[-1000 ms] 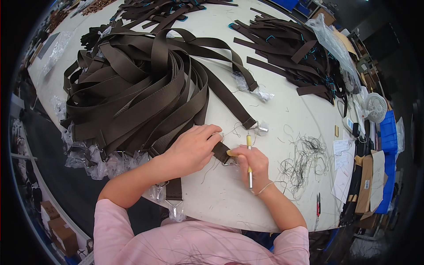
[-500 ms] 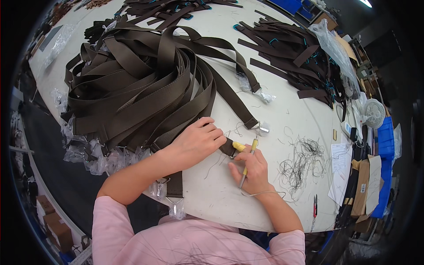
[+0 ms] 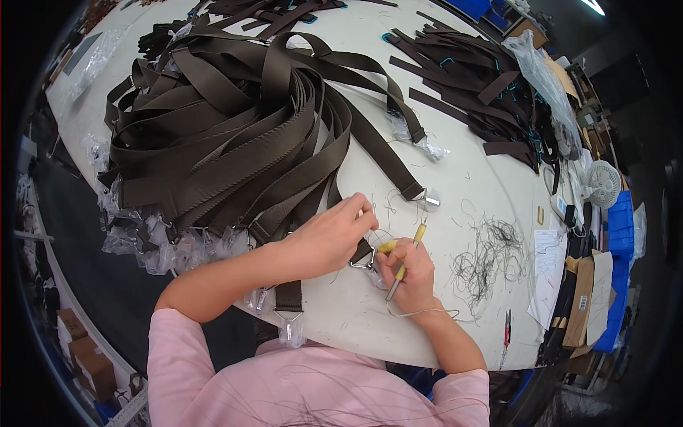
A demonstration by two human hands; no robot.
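Observation:
My left hand [image 3: 341,231] is raised beside a dark olive strap end [image 3: 361,249], its fingertips pinched; what they hold is too small to make out, though thin threads lie about them. My right hand [image 3: 416,277] grips a slim yellow-handled metal tool [image 3: 417,236], held slanting upward, with a yellow cover on one finger near the strap's metal ring [image 3: 359,265]. A large pile of olive webbing straps [image 3: 206,142], with plastic-wrapped metal fittings [image 3: 167,249] along its edge, lies left of my hands. Another strap end with a wrapped clasp [image 3: 429,199] lies above.
The white table [image 3: 484,192] holds dark straps with turquoise fittings [image 3: 484,92] at upper right, loose threads [image 3: 487,260], red-handled scissors [image 3: 507,334], papers [image 3: 546,263], a white fan [image 3: 603,181] and cardboard [image 3: 583,302]. Blue bins [image 3: 620,235] stand at the right edge.
My left hand has risen slightly and shifted right, its fingertips lifting from the strap. The strap end's metal ring now shows more. My right hand has turned with the tool.

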